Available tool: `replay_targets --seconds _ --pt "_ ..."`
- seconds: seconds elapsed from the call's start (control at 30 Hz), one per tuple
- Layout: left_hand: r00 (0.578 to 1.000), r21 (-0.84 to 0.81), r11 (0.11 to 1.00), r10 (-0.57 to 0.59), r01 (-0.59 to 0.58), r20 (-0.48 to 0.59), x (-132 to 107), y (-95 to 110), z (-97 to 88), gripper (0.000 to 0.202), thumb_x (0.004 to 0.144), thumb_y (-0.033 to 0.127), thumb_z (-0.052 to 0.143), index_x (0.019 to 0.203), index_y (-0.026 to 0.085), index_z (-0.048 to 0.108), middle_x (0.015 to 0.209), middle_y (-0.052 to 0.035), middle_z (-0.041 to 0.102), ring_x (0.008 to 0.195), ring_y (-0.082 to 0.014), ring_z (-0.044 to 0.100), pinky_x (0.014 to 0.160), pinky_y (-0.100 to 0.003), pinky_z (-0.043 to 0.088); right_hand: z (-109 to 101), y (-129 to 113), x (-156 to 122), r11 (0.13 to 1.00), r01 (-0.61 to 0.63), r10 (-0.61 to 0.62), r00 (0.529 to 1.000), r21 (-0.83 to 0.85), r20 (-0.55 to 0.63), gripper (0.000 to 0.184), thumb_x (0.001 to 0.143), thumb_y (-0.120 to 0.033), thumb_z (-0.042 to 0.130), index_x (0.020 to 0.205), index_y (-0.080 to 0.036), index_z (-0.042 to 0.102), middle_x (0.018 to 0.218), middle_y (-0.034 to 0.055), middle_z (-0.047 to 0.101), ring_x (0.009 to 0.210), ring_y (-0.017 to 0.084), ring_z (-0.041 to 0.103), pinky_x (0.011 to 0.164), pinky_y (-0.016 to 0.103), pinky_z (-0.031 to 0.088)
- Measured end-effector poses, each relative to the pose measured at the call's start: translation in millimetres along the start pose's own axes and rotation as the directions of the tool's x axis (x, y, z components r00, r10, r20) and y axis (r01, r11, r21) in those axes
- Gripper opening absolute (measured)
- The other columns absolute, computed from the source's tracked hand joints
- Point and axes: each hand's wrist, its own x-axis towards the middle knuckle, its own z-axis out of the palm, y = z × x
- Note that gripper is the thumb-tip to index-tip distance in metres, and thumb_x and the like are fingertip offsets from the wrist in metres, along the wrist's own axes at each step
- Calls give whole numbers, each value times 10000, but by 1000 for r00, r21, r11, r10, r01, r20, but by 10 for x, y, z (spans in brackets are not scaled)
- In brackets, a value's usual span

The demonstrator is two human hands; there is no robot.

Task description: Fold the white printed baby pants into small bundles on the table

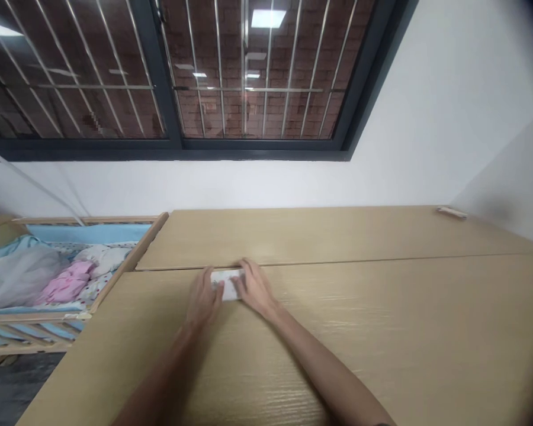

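Between my hands is a small white rectangular packet with faint printed marks; its exact kind does not show. My left hand grips its left end, the thumb lying on the front. At the right end, my right hand pinches it with thumb and fingers. The packet is just over or on the light wood surface, close to a seam that runs across the boards. Whether it rests on the wood I cannot tell.
A wooden crib with blue lining, a pink cloth and bedding adjoins on the left. Behind the surface stand a white wall and a barred window. A small pale strip lies at the far right corner.
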Motion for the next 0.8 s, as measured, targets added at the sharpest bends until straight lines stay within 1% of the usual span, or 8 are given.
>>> replay_targets --seconds 0.07,0.13,0.2,0.33,0.53,0.67,0.73,0.8 --pt "990 40 991 121 -124 76 -62 104 81 631 1040 488 324 1548 115 279 1599 -190 354 1505 -286 290 1218 -496 289 30 -82 -34 977 194 -179 972 -89 150 638 941 -275 486 1546 -133 342 1581 177 384 1486 292 300 1222 489 244" --pt "976 94 978 172 -185 131 -120 133 165 668 1055 488 252 1574 70 206 1620 -214 300 1528 -299 228 1227 -525 264 63 -102 -65 955 263 -219 938 -137 269 722 929 -255 467 1598 -109 238 1633 165 306 1527 277 222 1247 490 193" --pt "973 151 969 173 -195 152 -170 84 215 687 1059 499 219 1577 49 197 1615 -237 297 1530 -334 203 1217 -574 254 69 -59 -99 947 269 -203 925 -176 321 699 954 -264 422 1603 -91 227 1645 158 282 1541 261 194 1259 484 169" --pt "968 240 946 180 -219 175 -242 -132 187 728 1047 557 266 1591 77 204 1605 -222 327 1527 -357 202 1210 -577 266 -13 111 -186 939 274 -197 923 -207 331 601 1052 -363 302 1582 -79 291 1648 146 275 1546 237 192 1270 451 162" --pt "962 306 917 214 -257 169 -250 -307 45 752 1044 551 285 1594 54 155 1605 -245 309 1520 -364 222 1187 -555 314 -155 176 -255 959 207 -139 939 -196 314 670 1076 -477 231 1591 -49 244 1655 171 233 1553 247 164 1272 448 160" --pt "927 269 889 333 -370 175 -231 -279 -55 718 1029 507 394 1589 104 196 1579 -215 382 1504 -327 290 1179 -501 334 -227 113 -222 961 229 -185 949 -154 255 697 1054 -521 325 1606 -109 223 1664 159 221 1550 274 167 1253 480 183" --pt "906 226 882 374 -414 197 -228 -271 -76 692 1013 498 446 1570 135 256 1538 -202 453 1461 -315 383 1156 -487 362 -231 115 -208 956 258 -214 938 -139 272 721 1016 -532 429 1597 -139 263 1645 154 284 1531 294 221 1240 497 191" --pt "906 199 891 369 -409 208 -217 -277 -65 699 983 520 500 1540 139 320 1515 -205 481 1414 -318 452 1135 -489 382 -203 149 -200 952 275 -223 922 -132 316 754 956 -493 540 1575 -129 310 1610 171 353 1501 313 283 1224 506 206"
